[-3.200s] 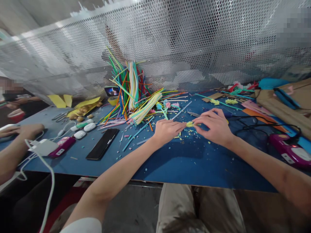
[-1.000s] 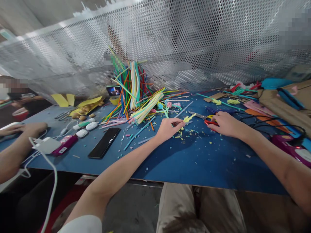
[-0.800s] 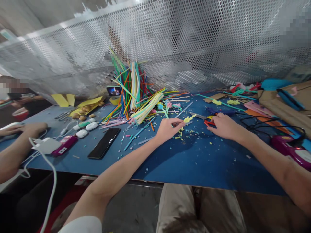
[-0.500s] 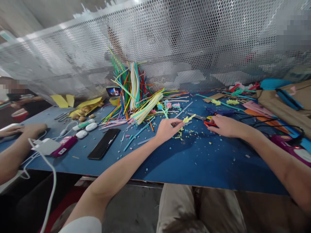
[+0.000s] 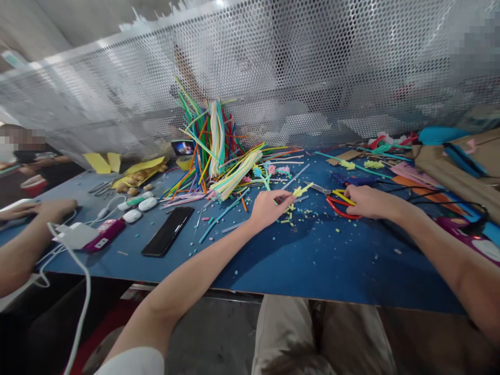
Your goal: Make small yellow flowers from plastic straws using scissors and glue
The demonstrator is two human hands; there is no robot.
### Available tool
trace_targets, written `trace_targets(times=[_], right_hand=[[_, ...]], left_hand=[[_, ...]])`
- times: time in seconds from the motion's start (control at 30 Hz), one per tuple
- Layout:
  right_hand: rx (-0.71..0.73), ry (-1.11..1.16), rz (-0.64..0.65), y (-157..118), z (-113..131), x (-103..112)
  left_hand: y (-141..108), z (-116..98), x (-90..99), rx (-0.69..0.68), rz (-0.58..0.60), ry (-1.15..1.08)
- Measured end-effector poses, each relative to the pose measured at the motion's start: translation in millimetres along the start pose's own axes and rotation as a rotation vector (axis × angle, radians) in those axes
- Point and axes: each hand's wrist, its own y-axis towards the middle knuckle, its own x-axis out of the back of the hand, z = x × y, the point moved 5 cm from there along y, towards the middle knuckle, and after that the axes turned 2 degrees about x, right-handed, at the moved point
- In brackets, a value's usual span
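My left hand [image 5: 271, 209] pinches a small yellow piece of fuzzy pipe cleaner [image 5: 300, 192] between thumb and fingertips, just above the blue table. To its right, my right hand [image 5: 371, 202] has its fingers curled at the handles of scissors [image 5: 339, 209] with red and yellow grips. The metal blades point left, towards the yellow piece. Part of the handles is hidden by the right hand. Tiny cut bits [image 5: 308, 214] lie scattered around and below both hands. A blue glue gun [image 5: 357, 180] lies just behind the right hand.
A large pile of coloured pipe cleaners [image 5: 234, 177] stands behind my left hand. A black phone [image 5: 167, 232], a purple power strip [image 5: 104, 235] and white cables lie left. Another person's arm [image 5: 42, 224] rests at far left. Cardboard [image 5: 464, 161] and dark cords lie right.
My right hand has shifted slightly right along the scissors, and more of the red and yellow handles shows. My left hand stays nearly in place with the yellow piece.
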Motion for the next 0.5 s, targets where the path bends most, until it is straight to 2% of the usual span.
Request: trace_targets(times=[0.1,0.27,0.4,0.5], right_hand=[[-0.028,0.007,-0.011,2.2,-2.0,1.9],[0.002,0.081,-0.081,1.5,7.9,11.3],[0.015,0.167,-0.217,-4.2,14.8,24.5],[-0.017,0.324,-0.380,-11.1,14.9,35.3]], left_hand=[[0.2,-0.9,1.4,0.008,-0.006,0.009],[0.2,-3.1,3.7,0.006,-0.013,0.007],[0.3,-3.0,5.2,0.013,-0.035,-0.002],[0.5,-2.1,6.1,0.018,-0.055,-0.022]])
